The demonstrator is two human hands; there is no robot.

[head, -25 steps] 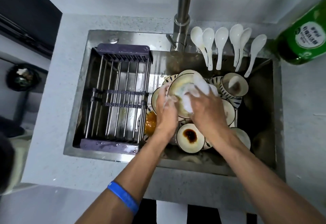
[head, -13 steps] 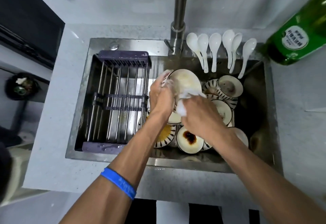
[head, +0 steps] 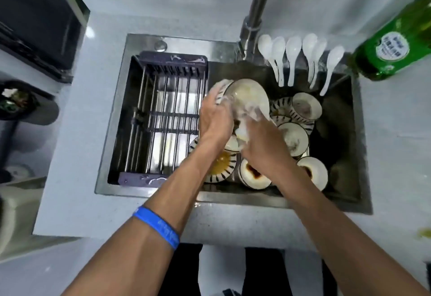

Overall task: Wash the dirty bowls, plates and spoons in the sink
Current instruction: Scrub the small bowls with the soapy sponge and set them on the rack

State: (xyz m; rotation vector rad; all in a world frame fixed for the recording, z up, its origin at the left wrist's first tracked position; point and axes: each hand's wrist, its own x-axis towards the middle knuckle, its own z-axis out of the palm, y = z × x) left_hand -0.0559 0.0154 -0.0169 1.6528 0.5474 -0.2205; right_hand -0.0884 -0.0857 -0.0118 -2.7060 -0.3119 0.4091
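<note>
Gripping a cream bowl (head: 247, 95) with dark rim stripes above the steel sink (head: 224, 196), the left hand (head: 215, 120) curls round its edge; the right hand (head: 263, 146) clutches a sudsy white cloth (head: 250, 118) against its inside. Stained bowls (head: 254, 174) crowd the basin beside a rack (head: 165, 118); white spoons (head: 293, 60) lean on the back rim by the tap (head: 256, 15); pale speckled counter (head: 77, 155) surrounds.

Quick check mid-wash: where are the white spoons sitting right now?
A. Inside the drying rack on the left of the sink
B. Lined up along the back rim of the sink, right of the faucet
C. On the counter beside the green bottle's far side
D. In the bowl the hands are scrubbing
B. The white spoons lie in a row on the sink's back rim, just right of the faucet, handles pointing into the basin.
</note>
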